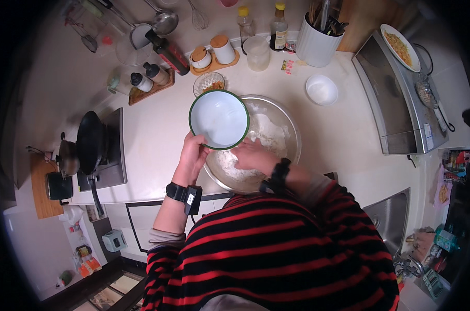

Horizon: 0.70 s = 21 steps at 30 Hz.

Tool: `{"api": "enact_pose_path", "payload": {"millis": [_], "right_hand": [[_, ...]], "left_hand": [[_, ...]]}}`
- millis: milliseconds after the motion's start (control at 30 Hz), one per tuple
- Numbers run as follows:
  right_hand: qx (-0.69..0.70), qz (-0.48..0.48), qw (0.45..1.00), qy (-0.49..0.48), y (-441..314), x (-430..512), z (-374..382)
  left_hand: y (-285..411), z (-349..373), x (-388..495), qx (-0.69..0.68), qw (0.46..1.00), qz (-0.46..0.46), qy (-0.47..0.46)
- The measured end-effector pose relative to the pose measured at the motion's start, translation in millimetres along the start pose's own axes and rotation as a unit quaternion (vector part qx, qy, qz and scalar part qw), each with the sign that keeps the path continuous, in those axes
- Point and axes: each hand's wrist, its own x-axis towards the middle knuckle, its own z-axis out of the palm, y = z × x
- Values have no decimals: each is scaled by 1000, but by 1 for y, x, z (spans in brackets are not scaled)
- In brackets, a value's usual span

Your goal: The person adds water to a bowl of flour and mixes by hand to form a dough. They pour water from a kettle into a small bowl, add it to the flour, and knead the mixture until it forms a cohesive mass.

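My left hand (195, 155) grips the near left rim of a white enamel bowl with a green rim (219, 119). That bowl is held over the left part of a large stainless steel basin (298, 144). Inside the basin lies white flour (272, 132), partly clumped near the middle. My right hand (252, 156) is down in the flour, its fingers spread and partly hidden by it and by the bowl's edge. A glass bowl with orange-brown bits (209, 83) stands just beyond the enamel bowl.
A small white bowl (322, 90) stands right of the basin. Behind are a cloudy plastic cup (257, 54), lidded jars (223, 49), bottles (279, 31) and a white utensil holder (320, 41). A black wok (91, 142) is on the left; a countertop oven (390, 93) and a sink (390, 221) are on the right.
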Motion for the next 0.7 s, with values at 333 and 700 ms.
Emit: {"api": "enact_pose_path", "payload": {"millis": [333,700], "right_hand": [[69,168,978,103,57,40,-12],[-88,128,985,79,50,1,-10]], "left_hand": [[0,-7,-6,-41,999,-16,20],[4,-35,-15,-114,993,2,24]]}}
